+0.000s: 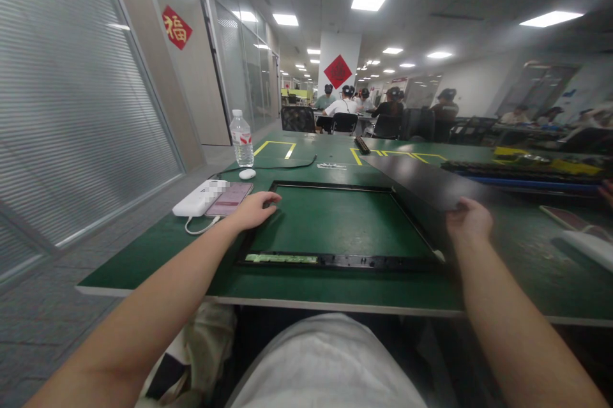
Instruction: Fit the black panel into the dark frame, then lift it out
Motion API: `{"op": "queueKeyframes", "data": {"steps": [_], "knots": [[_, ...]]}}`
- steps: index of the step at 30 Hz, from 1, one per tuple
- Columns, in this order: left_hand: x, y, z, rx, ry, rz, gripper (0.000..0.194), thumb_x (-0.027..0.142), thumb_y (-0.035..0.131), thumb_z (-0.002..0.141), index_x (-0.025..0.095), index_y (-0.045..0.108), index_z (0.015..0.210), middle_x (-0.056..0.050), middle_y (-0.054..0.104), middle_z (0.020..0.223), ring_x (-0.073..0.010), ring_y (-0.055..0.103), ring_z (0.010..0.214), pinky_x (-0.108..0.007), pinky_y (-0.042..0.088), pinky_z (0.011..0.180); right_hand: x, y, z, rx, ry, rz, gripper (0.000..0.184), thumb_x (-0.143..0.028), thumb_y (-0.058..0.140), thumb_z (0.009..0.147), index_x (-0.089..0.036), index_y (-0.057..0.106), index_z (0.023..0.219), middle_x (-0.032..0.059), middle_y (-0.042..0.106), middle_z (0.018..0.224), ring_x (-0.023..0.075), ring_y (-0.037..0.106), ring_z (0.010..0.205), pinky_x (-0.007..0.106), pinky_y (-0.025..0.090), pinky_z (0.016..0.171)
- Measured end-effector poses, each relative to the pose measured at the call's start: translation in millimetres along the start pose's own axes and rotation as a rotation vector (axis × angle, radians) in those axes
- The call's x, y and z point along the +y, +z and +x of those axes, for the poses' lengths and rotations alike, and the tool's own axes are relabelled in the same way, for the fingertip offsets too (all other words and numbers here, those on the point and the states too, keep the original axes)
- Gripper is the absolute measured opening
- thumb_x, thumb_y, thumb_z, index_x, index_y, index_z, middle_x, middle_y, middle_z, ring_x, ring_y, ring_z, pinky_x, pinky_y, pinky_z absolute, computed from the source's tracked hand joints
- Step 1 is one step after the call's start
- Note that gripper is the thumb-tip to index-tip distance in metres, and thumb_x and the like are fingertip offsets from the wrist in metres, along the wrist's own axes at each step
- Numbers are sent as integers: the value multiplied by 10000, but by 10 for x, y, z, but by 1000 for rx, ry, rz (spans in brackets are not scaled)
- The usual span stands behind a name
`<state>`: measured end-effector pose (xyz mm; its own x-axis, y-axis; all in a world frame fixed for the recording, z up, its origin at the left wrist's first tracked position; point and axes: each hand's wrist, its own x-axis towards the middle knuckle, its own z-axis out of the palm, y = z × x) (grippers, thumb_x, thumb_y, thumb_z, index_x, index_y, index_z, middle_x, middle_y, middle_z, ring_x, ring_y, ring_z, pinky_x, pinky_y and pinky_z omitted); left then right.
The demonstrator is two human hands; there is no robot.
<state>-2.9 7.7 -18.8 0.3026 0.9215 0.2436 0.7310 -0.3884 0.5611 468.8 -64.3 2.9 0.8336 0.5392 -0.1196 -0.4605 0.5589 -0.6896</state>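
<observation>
A thin black rectangular frame (335, 260) lies flat on the green table (143, 261) in front of me. My left hand (253, 209) rests on the frame's left edge, fingers curled over it. My right hand (468, 219) grips the near edge of a dark flat panel (421, 181), which is tilted up off the right side of the frame.
A white power bank (195, 199) and a phone (230, 198) lie left of the frame, with a white mouse (247, 173) and a water bottle (242, 138) behind. Stacked parts (522, 172) sit at the right. Other people sit at far tables.
</observation>
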Motion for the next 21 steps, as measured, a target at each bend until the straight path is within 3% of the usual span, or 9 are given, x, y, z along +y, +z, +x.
{"op": "queueKeyframes", "data": {"steps": [6, 10, 15, 18, 21], "knots": [[16, -23, 26, 156, -87, -278, 414, 418, 615, 815, 149, 714, 1113, -125, 734, 1201, -287, 659, 1126, -419, 480, 1037, -30, -16, -82, -217, 82, 26, 143, -71, 536, 704, -132, 615, 807, 38, 659, 795, 171, 656, 740, 298, 608, 660], [78, -36, 28, 230, -176, -694, 435, 448, 709, 772, 156, 700, 1095, -138, 730, 1183, -262, 675, 1101, -406, 514, 1001, 13, -49, -12, -245, 148, -28, 201, -98, 553, 702, -135, 650, 875, 51, 688, 844, 184, 671, 760, 325, 615, 680], [140, -89, 21, 156, -290, -1129, 309, 378, 630, 872, 145, 661, 1071, -143, 749, 1093, -232, 714, 1009, -378, 572, 913, 74, -59, 34, -261, 243, -149, 159, -127, 569, 755, -178, 661, 874, 46, 703, 827, 202, 685, 768, 351, 625, 650], [147, -137, 13, 80, -348, -1199, 287, 373, 570, 911, 135, 674, 1031, -134, 766, 985, -221, 732, 911, -348, 592, 841, 91, -98, 52, -241, 224, -216, 158, -85, 580, 750, -194, 654, 838, 26, 686, 762, 185, 680, 734, 325, 622, 644], [150, -155, 0, 24, -352, -1148, 222, 257, 618, 852, 136, 704, 1017, -116, 775, 957, -207, 737, 876, -317, 596, 815, 97, -148, 55, -240, 129, -248, 215, -56, 588, 743, -233, 659, 842, -3, 665, 724, 180, 681, 736, 331, 623, 663]]}}
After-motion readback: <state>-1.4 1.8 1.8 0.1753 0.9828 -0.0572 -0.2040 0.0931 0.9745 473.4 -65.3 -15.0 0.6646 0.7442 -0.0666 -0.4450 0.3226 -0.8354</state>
